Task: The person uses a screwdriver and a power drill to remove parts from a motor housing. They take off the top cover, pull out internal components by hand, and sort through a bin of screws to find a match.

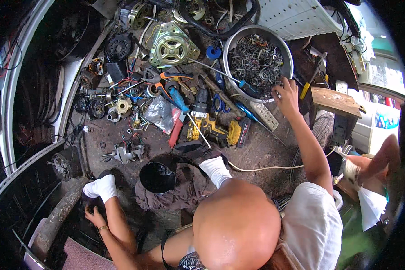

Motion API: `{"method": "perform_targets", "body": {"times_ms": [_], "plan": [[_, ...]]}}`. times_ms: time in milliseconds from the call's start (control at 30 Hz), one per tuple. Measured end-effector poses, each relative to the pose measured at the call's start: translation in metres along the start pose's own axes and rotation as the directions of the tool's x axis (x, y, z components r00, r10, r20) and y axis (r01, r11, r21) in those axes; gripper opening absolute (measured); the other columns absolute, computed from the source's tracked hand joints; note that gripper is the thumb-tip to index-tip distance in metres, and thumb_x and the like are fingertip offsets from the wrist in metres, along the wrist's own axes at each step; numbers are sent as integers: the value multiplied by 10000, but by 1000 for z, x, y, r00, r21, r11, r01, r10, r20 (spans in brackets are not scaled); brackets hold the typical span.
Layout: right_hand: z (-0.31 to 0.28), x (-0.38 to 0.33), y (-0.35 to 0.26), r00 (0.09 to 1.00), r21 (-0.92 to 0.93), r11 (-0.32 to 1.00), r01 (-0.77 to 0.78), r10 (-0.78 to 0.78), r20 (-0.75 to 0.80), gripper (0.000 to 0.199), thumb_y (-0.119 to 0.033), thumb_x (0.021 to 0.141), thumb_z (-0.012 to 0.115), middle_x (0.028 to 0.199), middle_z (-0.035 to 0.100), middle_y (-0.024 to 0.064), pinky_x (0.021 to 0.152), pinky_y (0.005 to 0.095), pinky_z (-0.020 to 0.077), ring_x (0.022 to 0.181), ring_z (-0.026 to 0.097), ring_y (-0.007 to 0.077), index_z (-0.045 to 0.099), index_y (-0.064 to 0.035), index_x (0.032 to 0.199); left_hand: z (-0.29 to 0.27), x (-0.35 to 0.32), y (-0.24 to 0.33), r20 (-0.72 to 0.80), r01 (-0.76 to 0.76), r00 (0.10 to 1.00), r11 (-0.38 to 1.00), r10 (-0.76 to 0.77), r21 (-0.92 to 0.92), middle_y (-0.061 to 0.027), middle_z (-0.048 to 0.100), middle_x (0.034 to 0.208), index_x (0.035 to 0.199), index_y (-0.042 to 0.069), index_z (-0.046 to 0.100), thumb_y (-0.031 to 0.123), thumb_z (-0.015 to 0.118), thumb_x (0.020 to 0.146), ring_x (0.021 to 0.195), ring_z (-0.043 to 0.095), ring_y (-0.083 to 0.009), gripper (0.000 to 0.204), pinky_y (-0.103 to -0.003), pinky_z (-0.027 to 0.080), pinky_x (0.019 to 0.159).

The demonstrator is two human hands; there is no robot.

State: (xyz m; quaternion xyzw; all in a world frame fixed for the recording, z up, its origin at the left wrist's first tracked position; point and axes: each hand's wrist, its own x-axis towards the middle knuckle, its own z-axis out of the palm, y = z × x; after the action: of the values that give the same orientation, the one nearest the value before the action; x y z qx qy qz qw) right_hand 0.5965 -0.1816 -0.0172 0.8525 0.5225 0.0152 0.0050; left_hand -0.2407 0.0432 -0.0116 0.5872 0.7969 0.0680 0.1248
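On oily floor (261, 148) (cluttered), right hand (287, 95) touches bowl (238, 38).

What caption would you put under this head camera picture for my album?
A seated person's hand reaches into a bowl of screws, with a drill, pliers and a motor spread nearby.

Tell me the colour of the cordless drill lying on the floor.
The cordless drill is yellow and black, best seen in the head view.

I see a grimy concrete floor (256, 153) strewn with a metal bowl (287, 54) of screws, a yellow drill (213, 130), a motor (171, 45) and pliers (166, 75).
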Motion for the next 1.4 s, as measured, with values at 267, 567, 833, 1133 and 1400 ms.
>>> {"method": "perform_targets", "body": {"times_ms": [267, 567, 833, 1133, 1400], "plan": [[12, 3, 22, 904, 568, 814, -122, 328, -275, 148, -102, 791, 678, 984, 588, 110, 742, 390, 449, 876, 563, 277, 603, -67, 914, 9, 2, -4, 26, 31, 999, 999, -30, -11, -228, 429, 1222, 1264, 18, 479, 147, 649, 780, 1125, 441, -349, 529, -423, 336, 1004], [-30, 28, -64, 831, 687, -701, -191, 257, 493, 170, -43, 859, 610, 915, 654, 108, 695, 324, 524, 781, 628, 205, 594, -87, 1022, 7, -1, 6, -2, 43, 999, 999, -43, -4, -232, 451, 1254, 1244, 14, 506, 130, 641, 779, 1161, 409, -345, 497, -414, 311, 1026], [-58, 37, -102, 910, 664, -717, -213, 102, 402, 227, -74, 852, 631, 937, 652, 99, 700, 323, 537, 784, 636, 201, 582, -102, 1072, 8, 7, -11, -21, 22, 1000, 1000, -22, 16, -220, 472, 1212, 1251, 28, 501, 134, 642, 782, 1136, 420, -345, 501, -415, 320, 1011], [-57, 29, -136, 877, 800, -474, -368, 107, 468, 227, 17, 795, 628, 781, 613, 69, 547, 288, 471, 621, 589, 166, 548, -60, 993, 9, 6, -5, 24, -26, 999, 1000, 26, -13, -213, 463, 1184, 1247, 29, 504, 109, 618, 785, 1103, 450, -332, 482, -411, 332, 993], [-7, -16, -151, 925, 920, 107, -377, 94, 368, 242, 42, 770, 666, 838, 620, 48, 657, 271, 497, 754, 608, 135, 553, -20, 974, 12, 5, -7, 26, -83, 996, 996, 82, 20, -227, 427, 1214, 1269, 20, 477, 93, 607, 795, 1121, 453, -351, 497, -419, 334, 999]]}}
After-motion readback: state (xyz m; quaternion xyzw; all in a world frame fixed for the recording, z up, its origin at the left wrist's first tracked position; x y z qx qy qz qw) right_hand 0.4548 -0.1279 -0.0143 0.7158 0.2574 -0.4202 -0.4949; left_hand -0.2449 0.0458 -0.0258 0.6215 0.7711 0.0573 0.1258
